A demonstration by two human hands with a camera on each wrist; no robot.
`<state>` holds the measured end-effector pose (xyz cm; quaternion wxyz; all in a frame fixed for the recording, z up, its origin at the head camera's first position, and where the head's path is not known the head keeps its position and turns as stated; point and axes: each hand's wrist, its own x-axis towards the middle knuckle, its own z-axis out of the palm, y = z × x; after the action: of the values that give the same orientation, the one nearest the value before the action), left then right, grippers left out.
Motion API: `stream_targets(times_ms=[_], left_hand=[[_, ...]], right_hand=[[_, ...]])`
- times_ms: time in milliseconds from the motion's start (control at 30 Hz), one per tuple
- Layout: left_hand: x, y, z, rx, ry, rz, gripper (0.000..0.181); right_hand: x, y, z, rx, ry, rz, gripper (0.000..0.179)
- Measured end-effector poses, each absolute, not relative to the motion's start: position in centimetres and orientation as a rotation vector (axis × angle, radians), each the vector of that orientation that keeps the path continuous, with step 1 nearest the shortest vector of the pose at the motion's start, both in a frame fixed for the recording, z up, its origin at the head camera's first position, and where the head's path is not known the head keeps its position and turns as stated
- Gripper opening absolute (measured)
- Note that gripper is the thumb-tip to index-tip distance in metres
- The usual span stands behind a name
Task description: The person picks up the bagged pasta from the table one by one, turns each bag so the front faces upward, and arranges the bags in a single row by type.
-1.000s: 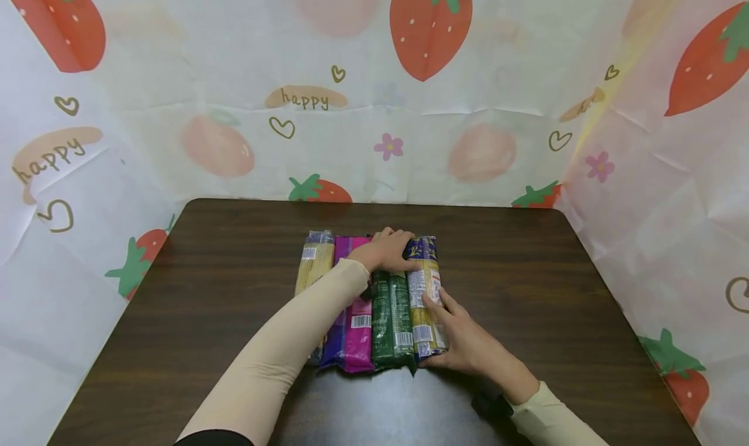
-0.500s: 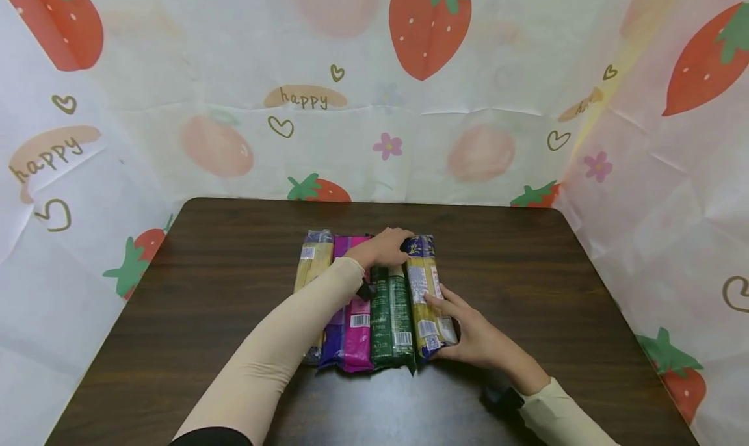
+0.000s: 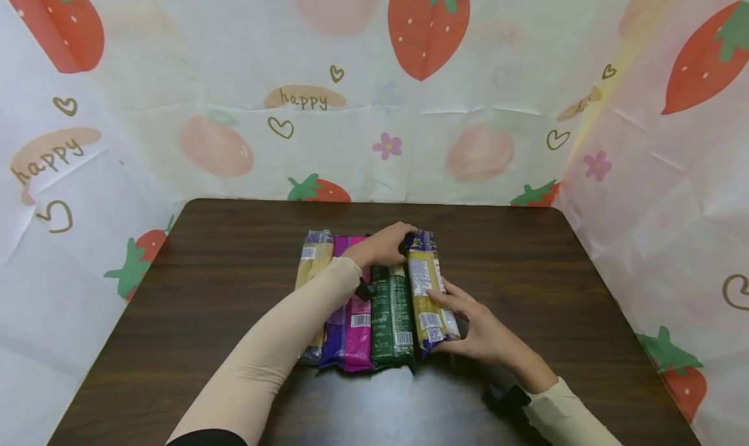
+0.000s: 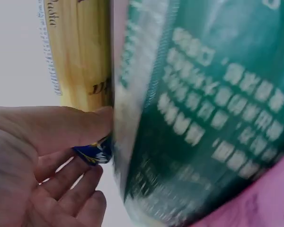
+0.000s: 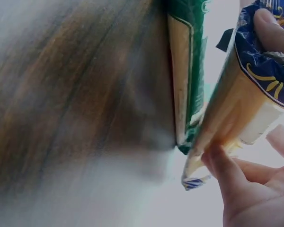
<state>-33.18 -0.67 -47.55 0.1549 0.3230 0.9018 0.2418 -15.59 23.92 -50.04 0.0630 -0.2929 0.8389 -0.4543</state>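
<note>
A yellow pasta packet with dark blue ends (image 3: 427, 283) slants beside the green packet (image 3: 392, 322), a narrow gap between their near ends. My left hand (image 3: 386, 244) reaches over the other packets and pinches its far end. In the left wrist view, the thumb (image 4: 85, 125) lies across this end, with the fingers behind. My right hand (image 3: 476, 326) grips the near end from the right, thumb below and fingers along the side. The right wrist view shows fingers (image 5: 222, 165) against the clear wrapper. Whether the packet is fully off the table is hard to tell.
Left of the green packet lie a magenta and purple packet (image 3: 357, 342) and a pale pasta packet (image 3: 313, 264), partly under my left forearm. All are on a dark wooden table (image 3: 234, 251). A strawberry-printed cloth (image 3: 351, 140) hangs behind and at both sides.
The blue-ended pasta packet has come away from the green one, its near end shifting right and slightly up in the head view. My right hand moved right with it; the other packets stayed.
</note>
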Motion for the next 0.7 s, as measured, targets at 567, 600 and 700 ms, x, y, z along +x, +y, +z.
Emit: stream_targets(times_ms=[567,600,700], left_hand=[[-33.5,-4.0,-47.5,0.888,2.580,1.094,0.063],[-33.5,-4.2,-47.5,0.879,2.571,1.114,0.062],[-33.5,-4.6,-47.6,0.844,2.508,1.195,0.060]], right_hand=[[-15.9,23.7,-50.0,-1.016,2.236,-1.785,0.091],[-15.9,23.6,-50.0,-1.026,2.216,-1.803,0.090],[-15.8,23.3,-49.9,-1.034,2.163,-1.851,0.088]])
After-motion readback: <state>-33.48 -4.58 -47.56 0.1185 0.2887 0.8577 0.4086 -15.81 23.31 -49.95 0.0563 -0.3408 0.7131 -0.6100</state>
